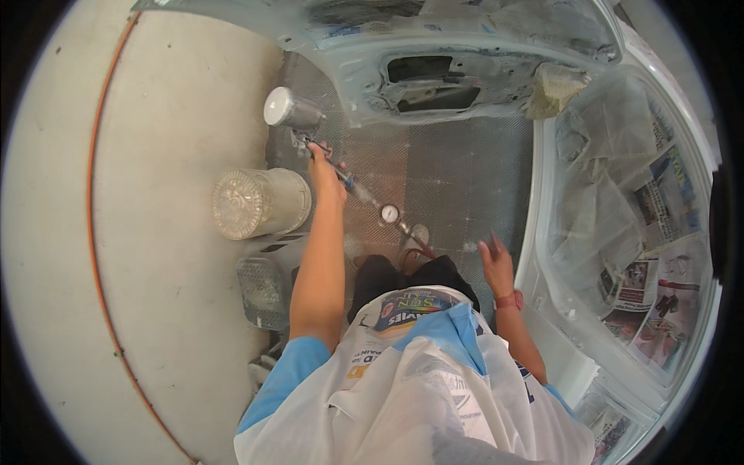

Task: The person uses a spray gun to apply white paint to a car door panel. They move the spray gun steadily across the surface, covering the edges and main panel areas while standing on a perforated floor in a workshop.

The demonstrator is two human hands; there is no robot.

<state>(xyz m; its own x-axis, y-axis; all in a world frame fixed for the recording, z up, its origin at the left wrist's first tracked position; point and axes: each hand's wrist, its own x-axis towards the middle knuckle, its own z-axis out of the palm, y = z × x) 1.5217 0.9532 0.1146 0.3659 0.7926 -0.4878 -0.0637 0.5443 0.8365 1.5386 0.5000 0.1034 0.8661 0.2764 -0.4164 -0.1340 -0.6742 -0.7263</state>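
A wide pale concrete floor [155, 271] fills the left half of the view, smooth and dusty, with a thin orange hose [91, 194] curving along it in a long arc. Ahead lies a darker, woven-looking mat [465, 178], greyish with a rusty patch in the middle. Over its far edge sits a car body panel [434, 70], white-grey and primed, with an oblong cut-out and rough sanded patches. Down the right side runs another white car part [620, 232], its hollows stuffed and masked with crumpled newspaper [651, 209] and thin plastic sheet.

The person wears a translucent plastic apron [418, 403] over a blue-sleeved shirt. Beside the left arm stands a round, ribbed plastic tub [260, 203] coated in overspray, and below it a grey mesh crate [263, 291].

Now the hands. The left hand [322, 159] is closed around the grip of a spray gun [310, 143], arm stretched forward. The gun sits above the mat's left edge, just short of the panel, its metal cup [287, 108] on top, rounded and dull silver. A small round pressure gauge [390, 213] hangs on the line trailing back toward the body. The right hand [494, 260] hangs open and empty, fingers spread, above the mat near the white edge, a red band at the wrist. There is bare mat between the two hands.
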